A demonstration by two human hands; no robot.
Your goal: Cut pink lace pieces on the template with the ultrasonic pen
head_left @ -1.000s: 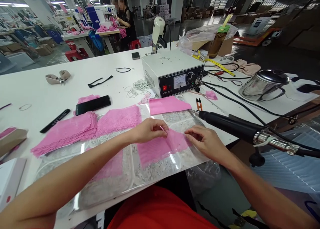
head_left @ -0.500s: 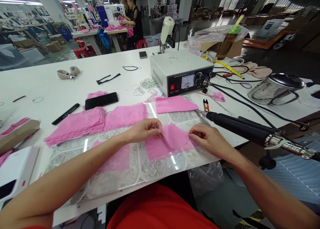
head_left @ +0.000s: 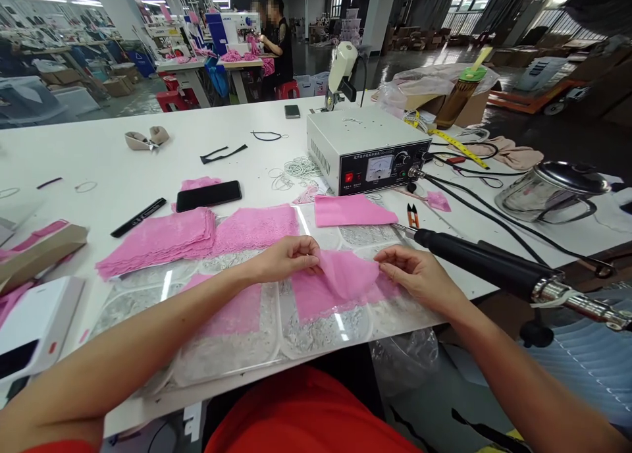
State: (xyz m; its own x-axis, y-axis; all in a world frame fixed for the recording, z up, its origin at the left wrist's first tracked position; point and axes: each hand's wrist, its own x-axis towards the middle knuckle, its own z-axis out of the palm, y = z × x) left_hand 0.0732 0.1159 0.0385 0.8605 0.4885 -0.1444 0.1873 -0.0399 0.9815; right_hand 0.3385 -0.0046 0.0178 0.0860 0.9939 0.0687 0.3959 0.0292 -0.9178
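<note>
My left hand and my right hand pinch the two top corners of a pink lace fabric piece. The piece lies on a clear plastic sheet at the near edge of the white table, and its upper edge is lifted and folded between my fingers. Another pink piece lies under my left forearm. A black handheld welding tool rests just right of my right hand.
A stack of pink lace, a second stack and a plain pink piece lie behind my hands. A white control box, black phone, small snips, steel kettle and cables stand farther back. A person works at a distant sewing machine.
The view has shifted slightly, so everything sits further right. My hands have drawn closer together, and the fabric's top edge has risen into a fold between them.
</note>
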